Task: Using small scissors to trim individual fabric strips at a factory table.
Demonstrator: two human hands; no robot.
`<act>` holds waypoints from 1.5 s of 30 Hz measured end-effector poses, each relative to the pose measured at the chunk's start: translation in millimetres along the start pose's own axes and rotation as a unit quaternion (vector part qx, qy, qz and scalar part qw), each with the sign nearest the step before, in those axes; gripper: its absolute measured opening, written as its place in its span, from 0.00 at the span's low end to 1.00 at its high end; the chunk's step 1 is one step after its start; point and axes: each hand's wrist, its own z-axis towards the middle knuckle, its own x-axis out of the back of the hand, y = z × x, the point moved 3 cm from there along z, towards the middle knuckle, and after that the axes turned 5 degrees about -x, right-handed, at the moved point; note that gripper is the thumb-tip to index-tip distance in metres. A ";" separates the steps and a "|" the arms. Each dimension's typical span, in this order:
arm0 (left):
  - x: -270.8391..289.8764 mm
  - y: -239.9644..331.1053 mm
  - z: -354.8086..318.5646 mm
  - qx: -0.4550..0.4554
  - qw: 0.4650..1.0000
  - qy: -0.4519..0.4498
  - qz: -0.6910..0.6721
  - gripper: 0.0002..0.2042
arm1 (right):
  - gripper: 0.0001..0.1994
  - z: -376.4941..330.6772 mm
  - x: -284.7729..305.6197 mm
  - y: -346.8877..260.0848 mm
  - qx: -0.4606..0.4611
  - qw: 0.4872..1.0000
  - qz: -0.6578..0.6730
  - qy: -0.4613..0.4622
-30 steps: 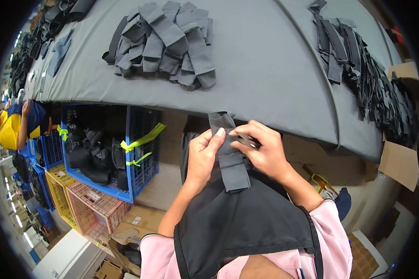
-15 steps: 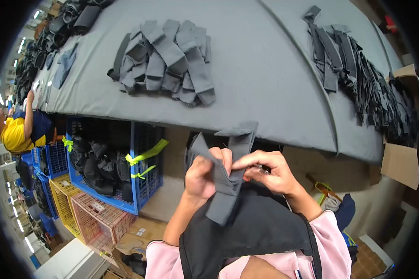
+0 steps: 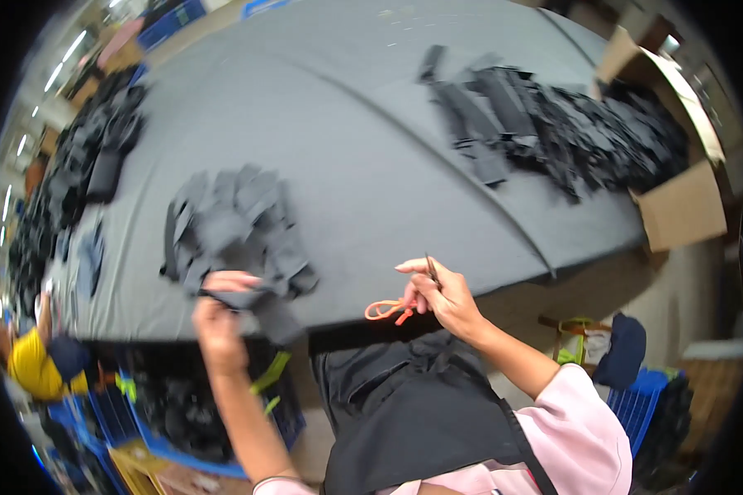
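Observation:
My left hand [image 3: 223,318] is closed on a dark grey fabric strip [image 3: 276,318], at the near edge of a heap of similar grey strips [image 3: 235,219]. Motion blurs this hand, and the strip's free end hangs to its right over the table edge. My right hand [image 3: 442,301] is raised near the table's front edge, its index finger stretched out to the left. A slim dark pointed tool [image 3: 433,271] is held in it, tip up; the grip hides its kind. An orange loop [image 3: 383,310] dangles beside those fingers.
The grey-covered table [image 3: 347,198] has a raised seam across it. Dark strips [image 3: 545,124] lie at the far right by a cardboard box [image 3: 683,206]. More dark pieces [image 3: 66,177] line the left edge. Below are blue crates [image 3: 182,445] and, left, a person in yellow [image 3: 33,363].
My hands have come apart from in front of my apron. The left carried the grey strip left to the heap; the right moved up. The view has turned.

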 end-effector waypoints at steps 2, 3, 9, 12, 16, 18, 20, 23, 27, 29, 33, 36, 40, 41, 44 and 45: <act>41.4 -5.1 35.1 0.102 0.992 -0.005 0.078 0.08 | 0.11 9.9 19.9 -3.2 0.014 0.999 0.006 0.045; 65.7 -15.9 47.8 0.125 0.978 -0.042 0.164 0.09 | 0.11 14.7 29.3 -7.8 0.022 0.998 0.008 0.054; 108.2 -98.0 45.5 0.122 0.922 -0.034 0.366 0.30 | 0.06 56.6 138.1 -16.5 0.171 0.910 -0.254 0.280; 104.0 -102.3 38.2 0.101 0.930 0.017 0.353 0.31 | 0.05 89.5 191.0 -34.4 0.244 0.832 -0.359 0.344; 120.8 -86.1 26.1 0.053 0.897 0.134 0.418 0.32 | 0.14 157.0 210.0 -50.2 0.110 0.799 -0.485 0.338; 111.1 -72.0 29.3 0.007 0.871 0.189 0.454 0.33 | 0.28 178.2 214.6 -44.6 -0.005 0.752 -0.574 0.324; 84.6 -40.0 37.5 -0.017 0.872 0.208 0.443 0.32 | 0.30 191.0 228.4 -21.4 -0.071 0.749 -0.597 0.280; 48.4 -3.0 42.0 -0.029 0.887 0.219 0.405 0.29 | 0.29 189.8 252.3 -6.7 -0.123 0.777 -0.529 0.318; 10.3 -12.3 41.4 0.002 0.976 0.155 0.153 0.21 | 0.28 172.0 242.9 -37.8 -0.042 0.807 -0.468 0.357; -37.0 -7.7 46.6 0.053 0.993 0.109 0.002 0.14 | 0.28 152.2 224.2 -58.4 0.033 0.826 -0.441 0.351; -128.1 -23.3 43.1 0.187 0.960 -0.070 -0.197 0.19 | 0.27 103.6 166.9 -52.5 0.230 0.871 -0.364 0.236; -173.4 -17.9 30.3 0.179 0.954 -0.056 -0.236 0.29 | 0.27 58.0 85.0 -19.6 0.148 0.965 -0.212 0.042; -174.6 -20.0 7.6 0.190 0.942 -0.001 -0.276 0.29 | 0.30 22.3 13.4 33.8 -0.021 0.997 0.059 -0.042; -169.6 -20.2 0.3 0.210 0.935 0.010 -0.286 0.28 | 0.28 14.1 4.1 31.9 -0.068 0.988 0.122 -0.066; -159.0 -18.0 -13.8 0.258 0.906 0.056 -0.332 0.27 | 0.25 0.0 -8.1 34.8 -0.087 0.972 0.194 -0.097; -156.9 -13.4 -18.0 0.268 0.903 0.071 -0.330 0.27 | 0.23 -2.8 -7.7 34.6 -0.057 0.972 0.205 -0.098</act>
